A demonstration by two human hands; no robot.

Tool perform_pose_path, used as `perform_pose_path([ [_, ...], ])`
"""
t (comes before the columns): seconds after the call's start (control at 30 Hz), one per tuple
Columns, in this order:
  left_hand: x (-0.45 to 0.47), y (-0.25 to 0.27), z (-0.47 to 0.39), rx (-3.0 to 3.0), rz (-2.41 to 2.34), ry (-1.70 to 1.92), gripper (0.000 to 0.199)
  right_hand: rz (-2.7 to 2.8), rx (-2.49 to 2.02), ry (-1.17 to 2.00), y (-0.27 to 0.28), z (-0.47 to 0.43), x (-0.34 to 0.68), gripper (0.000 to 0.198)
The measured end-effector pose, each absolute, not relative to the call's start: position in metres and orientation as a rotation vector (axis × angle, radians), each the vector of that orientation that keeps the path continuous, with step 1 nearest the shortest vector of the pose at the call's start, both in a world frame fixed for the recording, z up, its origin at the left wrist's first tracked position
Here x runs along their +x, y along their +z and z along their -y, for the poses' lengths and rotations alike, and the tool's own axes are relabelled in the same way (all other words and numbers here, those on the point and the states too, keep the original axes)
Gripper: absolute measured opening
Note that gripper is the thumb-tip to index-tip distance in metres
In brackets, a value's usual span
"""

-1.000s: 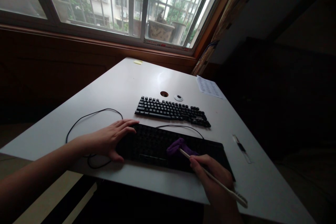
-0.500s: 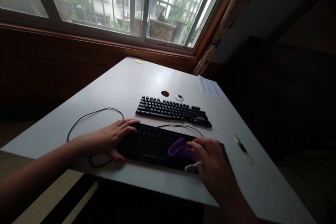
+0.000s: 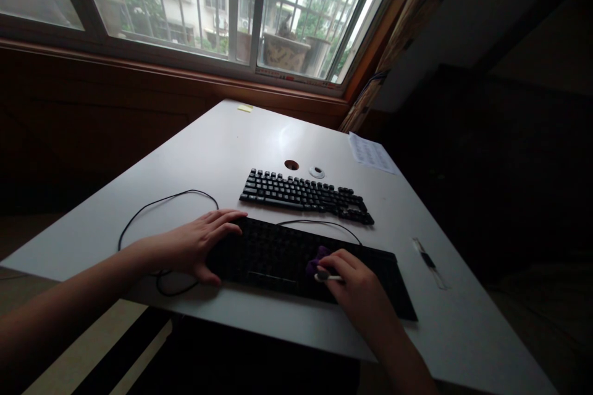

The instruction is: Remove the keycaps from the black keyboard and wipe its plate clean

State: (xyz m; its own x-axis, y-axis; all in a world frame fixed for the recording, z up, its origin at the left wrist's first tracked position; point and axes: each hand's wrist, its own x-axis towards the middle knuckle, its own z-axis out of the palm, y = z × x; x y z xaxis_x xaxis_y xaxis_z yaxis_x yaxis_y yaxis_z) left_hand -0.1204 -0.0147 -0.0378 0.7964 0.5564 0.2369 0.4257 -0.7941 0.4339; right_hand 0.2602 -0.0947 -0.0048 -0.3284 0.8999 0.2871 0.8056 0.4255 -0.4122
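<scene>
A black keyboard housing (image 3: 273, 253), with no raised keycaps visible, lies near the table's front edge. My left hand (image 3: 201, 247) holds its left end, thumb at the front edge and fingers spread toward the back edge. Over the housing's right half, my right hand (image 3: 359, 281) is closed on a crumpled purple cloth (image 3: 316, 260), pressed to the dark surface. The same hand also holds a thin white stick (image 3: 330, 278) with a dark end, its exact kind unclear. Just behind lies a black set of keyboard keys (image 3: 301, 192), with a gap in the keys at its right end.
A black cable (image 3: 157, 200) loops on the white table (image 3: 194, 166) at left. Toward the back are a round hole (image 3: 291, 165), a white ring-shaped cover (image 3: 317, 172), a yellow note (image 3: 245, 108) and printed paper (image 3: 373, 153). A slim clear-and-black item (image 3: 430, 262) lies at right.
My right hand has moved left and slightly down with the purple cloth and white stick, uncovering the housing's right end. The cloth looks more bunched. My left hand stays put.
</scene>
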Motion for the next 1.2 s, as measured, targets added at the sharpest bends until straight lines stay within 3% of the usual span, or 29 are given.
perform_pose_path([
  [0.33,-0.120,-0.038,0.014,2.631,-0.748,0.518,0.095,2.133,-1.498,0.298,0.001,0.094,0.267,0.009],
  [0.53,-0.120,-0.037,0.015,2.629,-0.760,0.480,0.094,2.392,-1.406,0.011,-0.010,0.094,0.246,0.021],
  [0.73,-0.121,-0.040,0.013,2.642,-0.769,0.469,0.096,2.514,-1.427,-0.136,-0.001,0.099,0.239,0.017],
  [1.0,-0.119,-0.037,0.015,2.635,-0.736,0.521,0.092,2.210,-1.267,-0.322,0.026,0.113,0.265,0.017],
  [1.2,-0.120,-0.039,0.015,2.672,-0.734,0.506,0.095,1.974,-1.356,0.101,0.030,0.130,0.264,0.027],
])
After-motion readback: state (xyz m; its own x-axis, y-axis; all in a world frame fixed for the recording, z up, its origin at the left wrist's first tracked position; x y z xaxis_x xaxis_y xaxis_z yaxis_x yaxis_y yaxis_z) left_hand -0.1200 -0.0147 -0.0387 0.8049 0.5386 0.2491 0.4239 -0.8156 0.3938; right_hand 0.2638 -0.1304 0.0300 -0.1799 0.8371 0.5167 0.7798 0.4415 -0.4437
